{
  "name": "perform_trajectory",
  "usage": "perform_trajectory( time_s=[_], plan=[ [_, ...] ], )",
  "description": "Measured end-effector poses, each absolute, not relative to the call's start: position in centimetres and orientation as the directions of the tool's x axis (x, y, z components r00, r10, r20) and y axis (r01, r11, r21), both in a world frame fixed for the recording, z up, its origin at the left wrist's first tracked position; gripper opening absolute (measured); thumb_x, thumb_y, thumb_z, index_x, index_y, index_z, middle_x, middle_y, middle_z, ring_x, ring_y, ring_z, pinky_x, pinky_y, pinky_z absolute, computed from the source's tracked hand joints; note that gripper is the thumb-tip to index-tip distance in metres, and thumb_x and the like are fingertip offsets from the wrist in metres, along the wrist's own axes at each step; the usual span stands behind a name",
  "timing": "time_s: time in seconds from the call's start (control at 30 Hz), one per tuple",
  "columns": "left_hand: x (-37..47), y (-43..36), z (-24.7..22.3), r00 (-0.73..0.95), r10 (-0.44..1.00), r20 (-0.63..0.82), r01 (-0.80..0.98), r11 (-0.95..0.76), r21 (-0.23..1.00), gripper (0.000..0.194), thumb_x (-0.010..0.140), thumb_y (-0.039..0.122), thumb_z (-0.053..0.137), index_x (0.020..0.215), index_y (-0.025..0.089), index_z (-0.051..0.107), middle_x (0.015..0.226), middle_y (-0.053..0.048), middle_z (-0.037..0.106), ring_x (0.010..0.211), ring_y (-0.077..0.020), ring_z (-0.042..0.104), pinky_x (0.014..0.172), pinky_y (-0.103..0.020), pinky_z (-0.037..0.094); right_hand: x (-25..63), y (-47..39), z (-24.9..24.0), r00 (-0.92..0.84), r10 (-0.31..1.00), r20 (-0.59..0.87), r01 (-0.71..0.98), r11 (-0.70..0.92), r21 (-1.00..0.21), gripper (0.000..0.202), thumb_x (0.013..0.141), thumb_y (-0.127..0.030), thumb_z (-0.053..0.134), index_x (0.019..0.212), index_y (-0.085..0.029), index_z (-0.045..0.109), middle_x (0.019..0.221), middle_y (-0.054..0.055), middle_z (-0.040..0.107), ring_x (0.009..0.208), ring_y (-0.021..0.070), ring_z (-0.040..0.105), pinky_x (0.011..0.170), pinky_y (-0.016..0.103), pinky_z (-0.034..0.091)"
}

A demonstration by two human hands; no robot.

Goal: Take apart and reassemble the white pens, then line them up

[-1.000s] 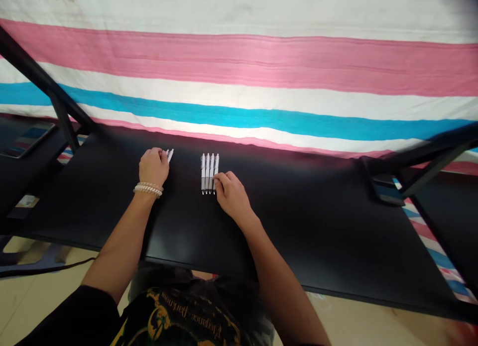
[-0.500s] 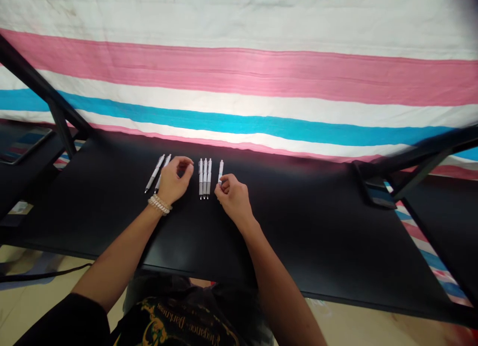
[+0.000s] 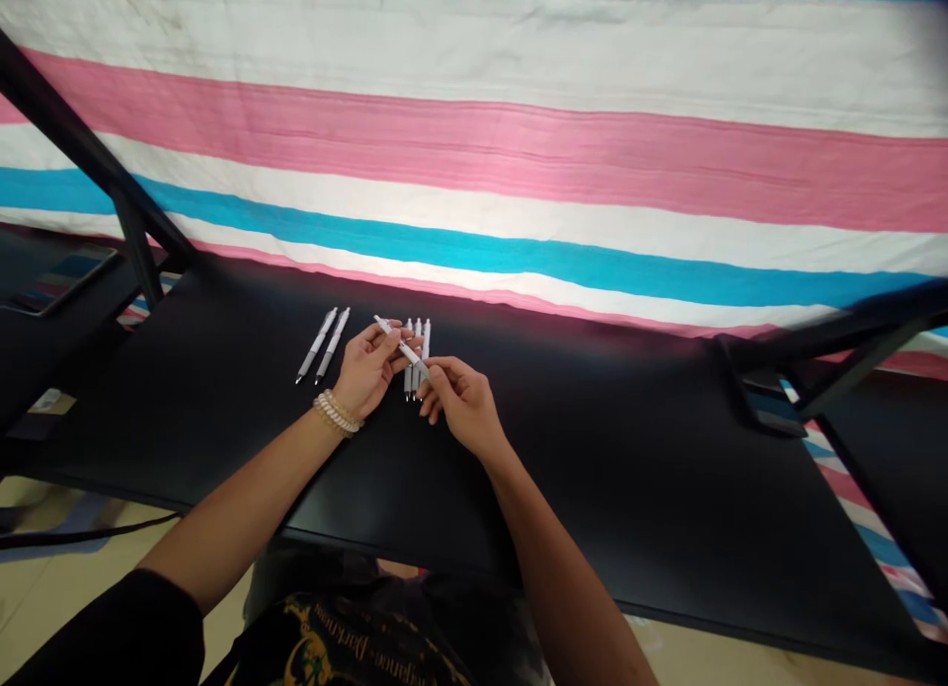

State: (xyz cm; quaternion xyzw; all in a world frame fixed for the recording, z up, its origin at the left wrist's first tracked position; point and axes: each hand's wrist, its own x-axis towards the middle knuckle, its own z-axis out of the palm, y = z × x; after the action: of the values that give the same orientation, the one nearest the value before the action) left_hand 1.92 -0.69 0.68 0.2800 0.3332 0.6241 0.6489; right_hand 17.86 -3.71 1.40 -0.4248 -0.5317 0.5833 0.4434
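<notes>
A white and grey pen (image 3: 409, 352) is held aslant between both hands. My left hand (image 3: 370, 368) pinches its upper part, and my right hand (image 3: 460, 398) grips the lower end. Behind the fingers, three like pens (image 3: 426, 339) lie side by side on the black table (image 3: 592, 449), partly covered by my hands. Left of my left hand, two more white and grey pens lie slanted, one (image 3: 317, 345) at the far left and the other (image 3: 333, 345) beside it.
A striped cloth (image 3: 481, 153) hangs behind the table. Black metal supports rise at the left (image 3: 137, 242) and right (image 3: 836, 385). A dark flat device (image 3: 63, 279) lies on a surface at far left.
The single pen at the right has been lifted and moved left over the three-pen row. My left hand has closed on it, and my right hand has shifted its hold to the lower end.
</notes>
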Motion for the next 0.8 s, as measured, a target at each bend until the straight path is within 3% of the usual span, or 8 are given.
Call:
perform_trajectory(
  time_s=[0.23,0.3,0.4,0.47,0.53,0.6,0.7,0.8],
  plan=[
    [2.03,-0.77,0.39,-0.107,0.99,-0.093,-0.591,0.011,0.807,0.036,0.08,0.034,0.078,0.106,0.02,0.059,0.09,-0.004,0.072,0.088,-0.018,0.073,0.082,-0.033,0.058,17.71,-3.71,0.58,-0.111,0.99,0.086,0.153,0.103,-0.983,0.032,0.093,-0.046,0.058,0.101,-0.019,0.073,0.065,-0.001,0.062,0.044,0.0102,0.054,0.041,0.023,0.045],
    [2.1,-0.81,0.34,-0.135,0.985,-0.107,-0.587,0.008,0.81,0.035,0.079,0.036,0.078,0.104,0.019,0.06,0.089,-0.004,0.073,0.087,-0.0182,0.073,0.08,-0.032,0.059,17.82,-3.74,0.61,-0.071,0.983,0.17,0.232,0.182,-0.955,0.028,0.093,-0.041,0.059,0.104,-0.021,0.074,0.07,0.001,0.066,0.051,0.0127,0.059,0.05,0.026,0.051],
    [2.04,-0.69,0.21,-0.169,0.979,-0.112,-0.584,-0.008,0.811,0.033,0.078,0.035,0.079,0.1,0.018,0.062,0.09,-0.005,0.073,0.086,-0.0185,0.073,0.08,-0.032,0.059,17.93,-3.8,0.84,-0.062,0.945,0.32,0.317,0.322,-0.892,0.019,0.09,-0.034,0.064,0.101,-0.024,0.076,0.093,0.005,0.072,0.08,0.0185,0.069,0.074,0.033,0.057],
    [1.92,-0.56,0.11,-0.19,0.976,-0.108,-0.578,-0.023,0.816,0.032,0.078,0.034,0.08,0.1,0.018,0.062,0.092,-0.006,0.073,0.088,-0.0191,0.073,0.082,-0.034,0.059,17.91,-3.83,0.96,-0.054,0.945,0.323,0.297,0.324,-0.898,0.021,0.089,-0.033,0.065,0.107,-0.025,0.074,0.104,0.006,0.072,0.091,0.0204,0.069,0.081,0.035,0.058],
    [1.8,-0.45,0.04,-0.2,0.974,-0.104,-0.571,-0.03,0.82,0.032,0.078,0.034,0.079,0.1,0.018,0.061,0.093,-0.006,0.073,0.089,-0.0196,0.073,0.084,-0.036,0.059,17.85,-3.83,0.99,-0.045,0.966,0.255,0.249,0.258,-0.934,0.026,0.092,-0.035,0.061,0.113,-0.024,0.071,0.098,0.006,0.072,0.084,0.0195,0.07,0.076,0.035,0.059],
    [1.73,-0.39,-0.01,-0.199,0.974,-0.104,-0.57,-0.029,0.821,0.033,0.078,0.034,0.08,0.1,0.018,0.061,0.093,-0.006,0.073,0.09,-0.0199,0.073,0.085,-0.036,0.059,17.82,-3.82,0.98,-0.046,0.968,0.245,0.236,0.249,-0.939,0.022,0.093,-0.034,0.06,0.107,-0.024,0.073,0.094,0.006,0.072,0.082,0.0192,0.07,0.075,0.035,0.059],
    [1.73,-0.37,-0.02,-0.215,0.971,-0.106,-0.576,-0.039,0.816,0.033,0.077,0.033,0.081,0.098,0.018,0.062,0.091,-0.005,0.073,0.089,-0.0196,0.073,0.085,-0.036,0.059,17.86,-3.77,1.06,-0.042,0.953,0.301,0.245,0.302,-0.922,0.02,0.088,-0.03,0.066,0.106,-0.026,0.073,0.11,0.007,0.069,0.097,0.0208,0.068,0.087,0.037,0.057],
    [1.77,-0.38,0.0,-0.225,0.969,-0.106,-0.577,-0.045,0.815,0.033,0.076,0.033,0.081,0.098,0.017,0.062,0.091,-0.006,0.073,0.089,-0.0198,0.073,0.083,-0.035,0.059,17.91,-3.69,1.15,-0.035,0.961,0.276,0.23,0.276,-0.933,0.018,0.091,-0.03,0.062,0.105,-0.024,0.072,0.103,0.006,0.069,0.091,0.0196,0.068,0.083,0.037,0.058]
  ],
)
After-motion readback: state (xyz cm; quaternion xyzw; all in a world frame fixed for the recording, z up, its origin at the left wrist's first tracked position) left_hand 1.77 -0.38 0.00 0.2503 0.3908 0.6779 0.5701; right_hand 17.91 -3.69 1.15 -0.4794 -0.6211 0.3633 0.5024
